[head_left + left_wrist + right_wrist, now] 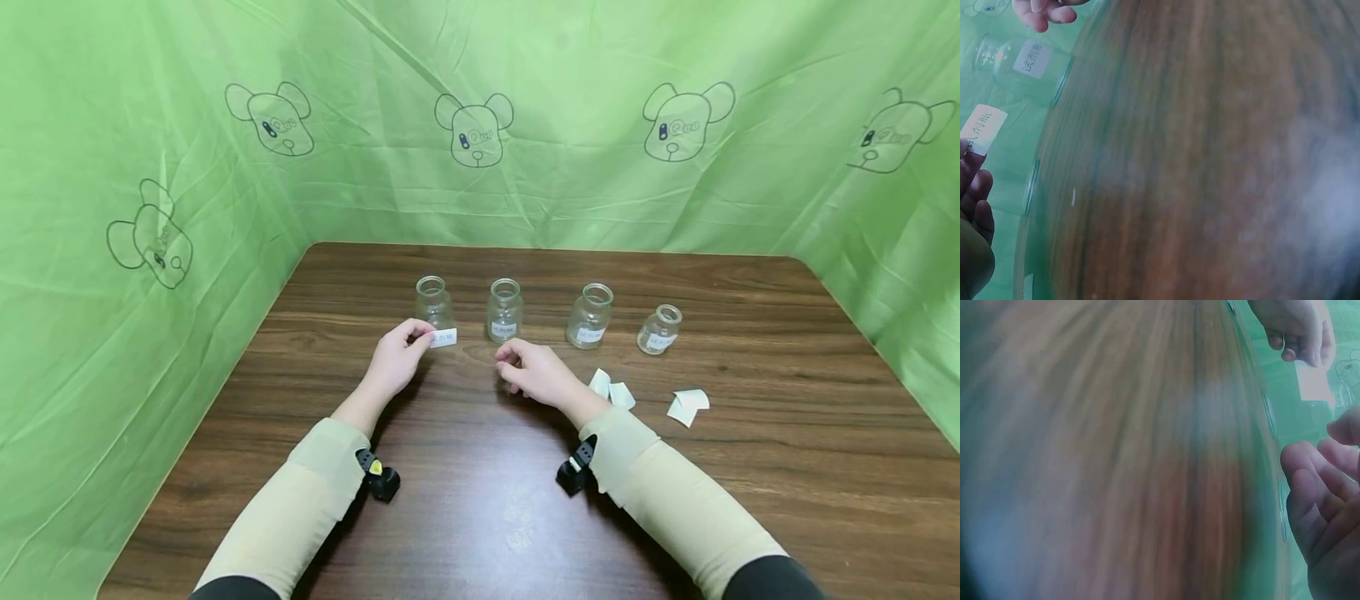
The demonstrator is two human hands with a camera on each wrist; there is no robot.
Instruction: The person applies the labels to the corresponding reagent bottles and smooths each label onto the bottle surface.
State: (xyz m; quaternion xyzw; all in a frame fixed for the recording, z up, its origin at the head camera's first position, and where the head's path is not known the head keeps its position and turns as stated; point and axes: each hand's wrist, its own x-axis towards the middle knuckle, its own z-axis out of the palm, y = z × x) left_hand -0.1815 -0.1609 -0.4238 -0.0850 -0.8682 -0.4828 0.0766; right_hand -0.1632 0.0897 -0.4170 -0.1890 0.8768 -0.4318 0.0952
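My left hand [396, 358] pinches a small white sticker label [444, 337] with handwriting on it, between thumb and forefinger. The label overlaps the lower part of the leftmost glass jar [435, 304] in the head view. My right hand [534, 371] hovers in front of a second jar [505, 310], its fingers loosely bent around nothing. That jar bears a written label of its own, seen close up in the left wrist view [1034, 59]. In the right wrist view the fingers [1302, 487] hold nothing, and the blank back of the pinched label [1313, 381] shows beyond them.
To the right stand another labelled glass jar [590, 317] and a smaller labelled jar [660, 330]. Peeled-looking white paper scraps [621, 395] lie by my right wrist, with more scraps [687, 406] farther right. Green cloth [555, 200] encloses the wooden table [480, 517] at the back and sides.
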